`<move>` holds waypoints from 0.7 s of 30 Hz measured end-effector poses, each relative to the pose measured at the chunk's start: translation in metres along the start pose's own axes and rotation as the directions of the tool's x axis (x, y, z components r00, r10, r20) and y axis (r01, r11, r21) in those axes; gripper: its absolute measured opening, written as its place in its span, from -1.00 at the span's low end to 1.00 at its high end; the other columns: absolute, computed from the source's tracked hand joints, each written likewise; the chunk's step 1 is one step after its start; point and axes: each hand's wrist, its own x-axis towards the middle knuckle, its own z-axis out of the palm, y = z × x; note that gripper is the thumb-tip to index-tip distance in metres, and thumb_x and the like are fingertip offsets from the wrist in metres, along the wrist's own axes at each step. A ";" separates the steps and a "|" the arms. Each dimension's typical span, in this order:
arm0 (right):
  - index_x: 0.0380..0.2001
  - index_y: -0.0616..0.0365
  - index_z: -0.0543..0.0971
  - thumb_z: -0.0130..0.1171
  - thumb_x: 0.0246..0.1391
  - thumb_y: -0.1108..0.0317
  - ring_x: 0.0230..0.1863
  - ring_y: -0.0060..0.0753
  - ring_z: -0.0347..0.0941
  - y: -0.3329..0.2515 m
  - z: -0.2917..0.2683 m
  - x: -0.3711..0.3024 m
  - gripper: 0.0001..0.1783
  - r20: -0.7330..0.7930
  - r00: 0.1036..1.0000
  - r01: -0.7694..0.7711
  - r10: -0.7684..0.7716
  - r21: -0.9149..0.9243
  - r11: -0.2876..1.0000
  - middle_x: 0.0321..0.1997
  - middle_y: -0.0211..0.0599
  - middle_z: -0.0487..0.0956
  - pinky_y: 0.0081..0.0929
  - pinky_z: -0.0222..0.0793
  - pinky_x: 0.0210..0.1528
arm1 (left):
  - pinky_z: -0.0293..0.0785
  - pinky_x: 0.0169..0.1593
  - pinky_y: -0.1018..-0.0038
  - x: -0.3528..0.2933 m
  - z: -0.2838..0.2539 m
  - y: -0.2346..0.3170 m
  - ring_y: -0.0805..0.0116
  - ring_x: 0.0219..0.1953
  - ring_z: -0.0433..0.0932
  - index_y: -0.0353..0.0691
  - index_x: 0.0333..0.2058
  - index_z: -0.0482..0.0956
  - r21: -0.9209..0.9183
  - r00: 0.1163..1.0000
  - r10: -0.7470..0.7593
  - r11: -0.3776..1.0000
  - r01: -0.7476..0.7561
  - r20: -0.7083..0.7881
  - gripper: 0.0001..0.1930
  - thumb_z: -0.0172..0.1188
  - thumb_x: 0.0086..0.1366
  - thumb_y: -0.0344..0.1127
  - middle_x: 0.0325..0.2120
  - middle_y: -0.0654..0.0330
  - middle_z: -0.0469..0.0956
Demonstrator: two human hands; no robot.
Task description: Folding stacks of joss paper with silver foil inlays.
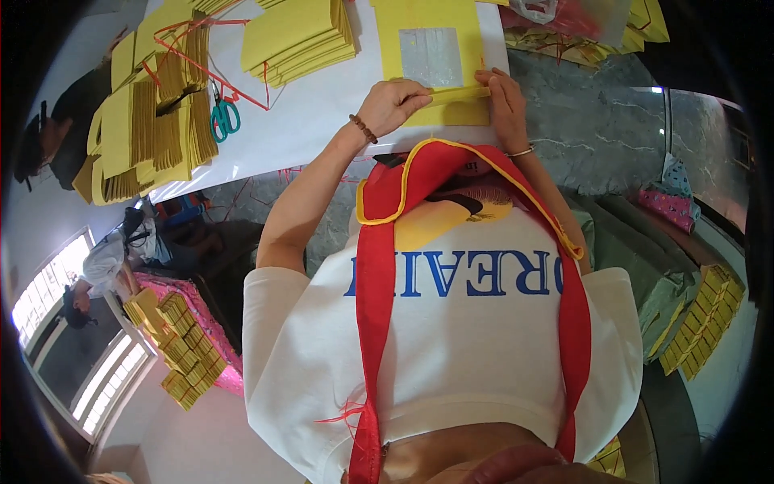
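Observation:
A yellow paper sheet with a silver rectangle lies on the white table in front of me. Its near part is turned up into a narrow folded strip. My left hand, below a beaded bracelet, has its fingers curled closed on the strip's left end. At the sheet's right edge, my right hand grips the other end of the strip, its fingers close together. The undersides of the fingers are hidden.
Left on the table are stacked folded yellow papers, teal-handled scissors and red ribbon. Another yellow stack lies behind. A plastic bag is at far right. People sit at left, one beside yellow bundles.

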 end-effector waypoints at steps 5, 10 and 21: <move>-0.28 0.13 0.61 -0.11 0.20 0.26 0.02 -0.16 0.40 0.000 0.001 -0.002 -0.69 -0.022 1.000 0.009 -0.009 0.003 1.000 -0.18 -0.31 0.60 -0.32 0.24 0.09 | 0.42 -0.37 0.43 0.007 -0.012 0.004 0.27 -0.48 0.52 -0.28 -0.33 0.59 -0.030 0.981 -0.131 0.990 0.136 0.141 -0.78 0.15 0.19 -0.23 -0.51 0.08 0.57; -0.27 0.13 0.60 -0.12 0.20 0.25 0.03 -0.17 0.40 0.003 0.002 -0.002 -0.68 -0.042 0.999 0.005 -0.005 0.012 1.000 -0.17 -0.31 0.59 -0.32 0.24 0.08 | 0.26 -0.49 0.59 0.019 -0.021 -0.010 0.58 -0.57 0.35 -0.28 -0.32 0.59 -0.163 0.945 -0.183 0.959 0.232 0.271 -0.79 0.15 0.23 -0.24 -0.59 0.31 0.49; -0.23 0.13 0.60 -0.11 0.18 0.21 0.03 -0.14 0.39 0.001 0.001 -0.002 -0.67 -0.029 1.000 0.004 -0.005 -0.033 0.999 -0.15 -0.23 0.58 -0.29 0.24 0.08 | 0.29 -0.46 0.61 0.032 -0.027 -0.021 0.63 -0.53 0.33 -0.26 -0.32 0.60 -0.265 0.888 -0.200 0.907 0.328 0.413 -0.78 0.17 0.23 -0.21 -0.60 0.41 0.46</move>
